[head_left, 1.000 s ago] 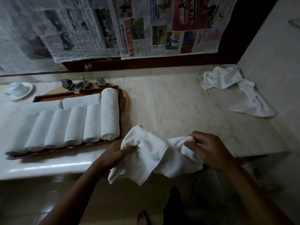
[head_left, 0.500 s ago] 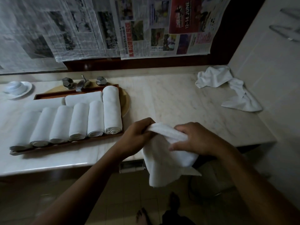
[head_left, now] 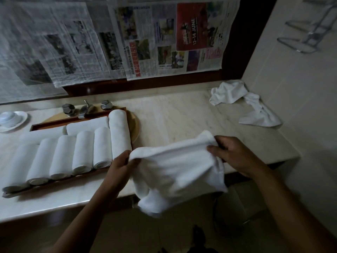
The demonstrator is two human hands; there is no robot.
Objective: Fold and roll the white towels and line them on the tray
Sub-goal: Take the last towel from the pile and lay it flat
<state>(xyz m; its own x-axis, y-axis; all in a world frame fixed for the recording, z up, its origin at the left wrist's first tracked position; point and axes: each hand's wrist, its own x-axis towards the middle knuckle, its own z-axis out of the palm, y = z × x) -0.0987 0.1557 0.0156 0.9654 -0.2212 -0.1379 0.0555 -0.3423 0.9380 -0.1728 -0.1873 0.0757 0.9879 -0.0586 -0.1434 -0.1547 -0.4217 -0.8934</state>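
1. The white towel (head_left: pixel 178 170) has been spread since half a second ago. Then it hung bunched between hands that were close together; now its top edge is stretched between hands that are apart.
2. The left hand (head_left: pixel 121 166) pinches the left corner. The right hand (head_left: pixel 235 156) grips the right corner, fingers curled round the cloth.
3. The stretched edge runs left to right, rising slightly rightward. The rest hangs past the front edge of the counter (head_left: pixel 182 115).
4. Just left, rolled towels (head_left: pixel 83 150) lie side by side on the tray (head_left: pixel 54 182).
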